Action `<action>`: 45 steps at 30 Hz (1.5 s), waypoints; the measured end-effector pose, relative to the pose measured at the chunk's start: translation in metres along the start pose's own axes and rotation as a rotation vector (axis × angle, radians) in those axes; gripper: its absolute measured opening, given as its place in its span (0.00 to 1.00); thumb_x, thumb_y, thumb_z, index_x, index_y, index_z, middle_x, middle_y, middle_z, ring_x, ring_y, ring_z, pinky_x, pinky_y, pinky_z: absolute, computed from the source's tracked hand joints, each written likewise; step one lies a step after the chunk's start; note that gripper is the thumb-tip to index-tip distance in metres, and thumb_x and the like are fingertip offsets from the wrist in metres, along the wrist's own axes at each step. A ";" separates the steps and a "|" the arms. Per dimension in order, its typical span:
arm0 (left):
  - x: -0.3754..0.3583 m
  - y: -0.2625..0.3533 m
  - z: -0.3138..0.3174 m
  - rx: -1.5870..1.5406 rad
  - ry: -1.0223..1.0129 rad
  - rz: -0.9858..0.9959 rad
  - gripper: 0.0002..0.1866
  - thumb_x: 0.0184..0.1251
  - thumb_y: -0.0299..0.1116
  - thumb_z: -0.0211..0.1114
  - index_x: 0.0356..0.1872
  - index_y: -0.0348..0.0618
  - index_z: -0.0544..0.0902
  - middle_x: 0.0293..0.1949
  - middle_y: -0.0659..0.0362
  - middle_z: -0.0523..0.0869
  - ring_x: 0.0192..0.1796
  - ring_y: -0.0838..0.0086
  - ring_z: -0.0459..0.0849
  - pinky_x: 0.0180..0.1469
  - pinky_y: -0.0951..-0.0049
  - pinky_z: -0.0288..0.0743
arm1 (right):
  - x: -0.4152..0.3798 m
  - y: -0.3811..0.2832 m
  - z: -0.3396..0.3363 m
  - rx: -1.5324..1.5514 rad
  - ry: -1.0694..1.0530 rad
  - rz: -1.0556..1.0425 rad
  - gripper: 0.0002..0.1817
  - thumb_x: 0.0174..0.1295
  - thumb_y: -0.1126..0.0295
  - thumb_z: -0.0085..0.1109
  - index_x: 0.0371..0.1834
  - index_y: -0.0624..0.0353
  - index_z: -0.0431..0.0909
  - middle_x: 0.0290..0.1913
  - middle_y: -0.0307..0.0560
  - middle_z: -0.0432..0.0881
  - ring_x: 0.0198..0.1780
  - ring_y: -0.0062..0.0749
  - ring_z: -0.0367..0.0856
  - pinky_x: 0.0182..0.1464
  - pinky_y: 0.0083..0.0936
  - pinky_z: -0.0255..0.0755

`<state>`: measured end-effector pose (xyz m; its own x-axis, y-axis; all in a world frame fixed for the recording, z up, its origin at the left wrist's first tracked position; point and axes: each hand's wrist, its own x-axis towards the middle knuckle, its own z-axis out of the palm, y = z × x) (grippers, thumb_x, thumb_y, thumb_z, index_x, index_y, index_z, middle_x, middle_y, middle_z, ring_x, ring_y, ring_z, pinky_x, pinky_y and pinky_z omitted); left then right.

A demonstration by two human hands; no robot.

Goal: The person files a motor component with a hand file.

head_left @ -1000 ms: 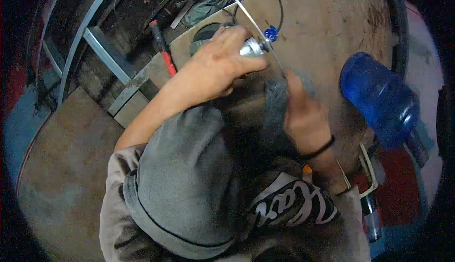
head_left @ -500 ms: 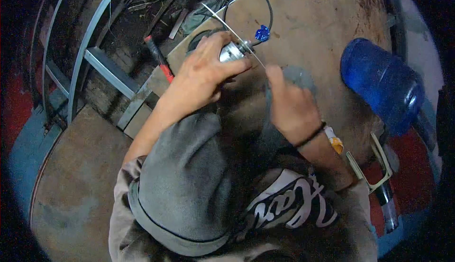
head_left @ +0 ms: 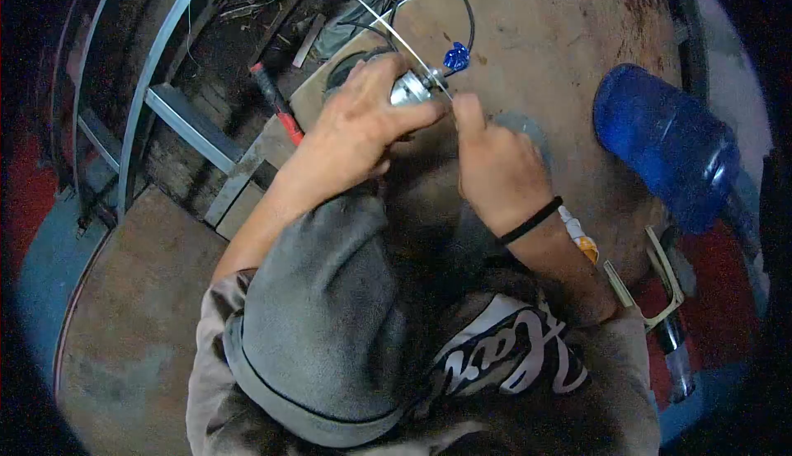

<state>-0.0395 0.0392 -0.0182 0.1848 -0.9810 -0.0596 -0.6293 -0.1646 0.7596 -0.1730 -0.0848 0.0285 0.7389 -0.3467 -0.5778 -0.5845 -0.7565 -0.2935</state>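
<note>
A grey beanie (head_left: 322, 332) is filling the lower middle of the view, with a printed top (head_left: 511, 365) just to its right. Beyond the beanie, the left hand (head_left: 359, 130) is closing around a small silvery metal cylinder (head_left: 410, 89), its fingers wrapping over the top so that only the shiny end is showing. Just right of the cylinder, the right hand (head_left: 495, 167) is pinching narrow at the fingertips, right at the cylinder's tip, where a thin pale rod (head_left: 388, 27) is running up and away to the left; whether the fingertips are actually gripping the rod or only touching it cannot be told. A black band (head_left: 528, 221) is circling the right wrist. Both hands are working above a round brown wooden tabletop (head_left: 569, 60). Just past the cylinder, a blue clip (head_left: 454, 57) is sitting on the end of a looping black cable (head_left: 462, 2). Well right of the cylinder, a big blue water jug (head_left: 668, 147) is lying on its side. Left of the cylinder, a red-handled tool (head_left: 276, 101) is lying off the table edge, and farther left grey metal bars (head_left: 181, 118) are crossing the dark ground
</note>
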 end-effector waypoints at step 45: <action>0.003 -0.002 0.007 0.009 0.069 0.047 0.24 0.38 0.21 0.65 0.44 0.51 0.80 0.47 0.47 0.73 0.53 0.51 0.73 0.55 0.56 0.69 | -0.027 0.025 -0.005 0.074 -0.066 -0.009 0.06 0.64 0.71 0.44 0.42 0.59 0.64 0.26 0.65 0.80 0.31 0.63 0.81 0.32 0.57 0.73</action>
<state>-0.0430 0.0358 -0.0238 0.2058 -0.9784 0.0212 -0.6455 -0.1194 0.7543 -0.2055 -0.0974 0.0409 0.7218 -0.3006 -0.6234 -0.6027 -0.7158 -0.3527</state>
